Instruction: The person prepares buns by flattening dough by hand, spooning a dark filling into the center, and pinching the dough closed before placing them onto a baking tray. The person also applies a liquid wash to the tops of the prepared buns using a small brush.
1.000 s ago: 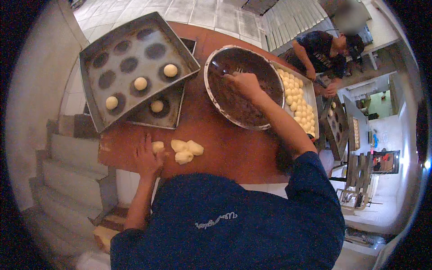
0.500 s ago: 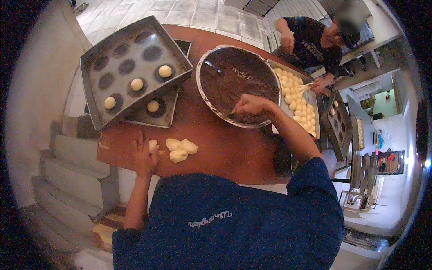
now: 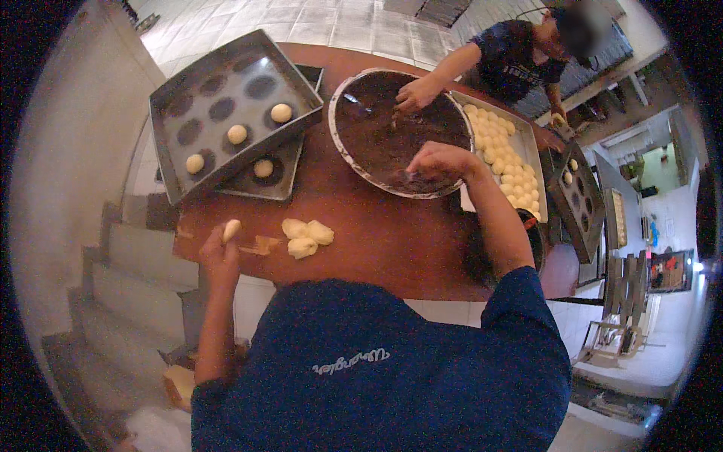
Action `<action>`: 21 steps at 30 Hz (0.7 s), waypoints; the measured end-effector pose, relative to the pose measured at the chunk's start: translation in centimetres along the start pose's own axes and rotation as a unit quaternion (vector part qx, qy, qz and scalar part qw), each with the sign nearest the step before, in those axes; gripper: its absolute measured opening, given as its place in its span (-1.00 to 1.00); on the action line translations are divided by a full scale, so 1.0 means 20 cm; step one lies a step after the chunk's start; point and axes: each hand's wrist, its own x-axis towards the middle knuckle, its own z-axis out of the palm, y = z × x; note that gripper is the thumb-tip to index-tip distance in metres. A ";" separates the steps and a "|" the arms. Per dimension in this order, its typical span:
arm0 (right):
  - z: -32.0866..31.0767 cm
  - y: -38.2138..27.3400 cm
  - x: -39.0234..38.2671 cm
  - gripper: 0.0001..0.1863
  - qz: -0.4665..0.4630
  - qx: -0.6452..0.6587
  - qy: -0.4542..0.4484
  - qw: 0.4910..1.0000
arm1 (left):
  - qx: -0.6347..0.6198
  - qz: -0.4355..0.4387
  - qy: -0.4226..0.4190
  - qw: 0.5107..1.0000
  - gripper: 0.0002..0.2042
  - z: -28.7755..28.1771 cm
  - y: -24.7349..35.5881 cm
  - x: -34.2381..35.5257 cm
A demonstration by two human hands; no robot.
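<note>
My left hand (image 3: 218,252) is raised over the table's left front edge, its fingers closed on a small pale dough piece (image 3: 232,229). Several similar dough pieces (image 3: 303,247) lie clustered on the table just right of it. At the right side of a large round bowl (image 3: 336,143), my right hand (image 3: 443,160) is closed above a dark brown filling (image 3: 369,139). Whatever its fingers hold, perhaps a small tool, is too blurred to name. Across the bowl, a co-worker's hand (image 3: 419,94) reaches over the same filling.
Two metal pans overlap at the left; the upper pan (image 3: 218,64) bears dark round spots and 3 dough balls (image 3: 237,135). A tray (image 3: 529,147) of many dough balls stands right of the bowl. Further right is another dark pan (image 3: 578,203). Steps (image 3: 139,256) descend at the left.
My left hand has lifted the dough piece off the table and moved slightly left. My right hand has shifted up and right. The co-worker's hand has come in over the bowl.
</note>
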 end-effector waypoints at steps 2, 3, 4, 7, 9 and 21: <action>0.04 -0.05 -0.01 -0.64 -0.033 0.099 0.006 0.995 | 0.231 0.121 0.004 0.965 -0.67 0.04 -0.37 -0.10; 0.09 -0.05 -0.03 -0.63 -0.031 0.149 0.037 0.988 | 0.195 0.134 -0.009 0.972 -0.66 0.06 -0.36 -0.14; 0.15 -0.07 0.00 -0.61 -0.116 0.101 0.087 0.984 | 0.164 0.143 -0.014 0.976 -0.65 0.08 -0.31 -0.21; 0.49 -0.20 -0.05 -0.59 -0.102 0.192 0.137 0.967 | 0.002 -0.040 -0.117 0.992 -0.63 0.06 -0.13 -0.25; 0.81 -0.30 -0.02 -0.59 -0.100 0.137 0.238 0.956 | -0.377 -0.322 -0.142 0.857 -0.59 0.15 0.11 -0.12; 1.07 -0.52 -0.07 -0.66 -0.135 -0.367 0.285 0.875 | -0.773 -0.289 -0.137 0.547 -0.59 0.15 0.48 0.14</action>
